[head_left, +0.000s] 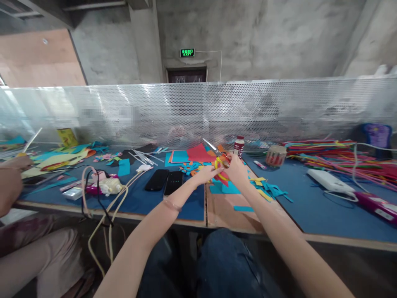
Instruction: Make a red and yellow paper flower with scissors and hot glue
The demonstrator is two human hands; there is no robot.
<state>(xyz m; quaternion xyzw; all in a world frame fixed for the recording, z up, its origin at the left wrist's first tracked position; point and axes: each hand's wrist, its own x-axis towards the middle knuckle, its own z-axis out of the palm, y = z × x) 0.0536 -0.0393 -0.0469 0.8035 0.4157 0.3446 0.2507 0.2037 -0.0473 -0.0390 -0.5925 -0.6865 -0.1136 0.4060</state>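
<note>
My right hand is closed around the handles of a pair of scissors, whose silver blades point up and to the left. Close beside it, my left hand pinches a red and yellow paper piece. My fingers hide part of that piece, so its full shape does not show. Behind the hands lies a red paper sheet, overlapping a blue paper sheet. Small orange and blue scraps are scattered around them, and blue paper strips lie below on the bare board.
Two phones lie left of my hands, near a power cable. A dark red bottle and a tape roll stand behind. Pipe cleaners and a white device are at right. Another person's hand works at far left.
</note>
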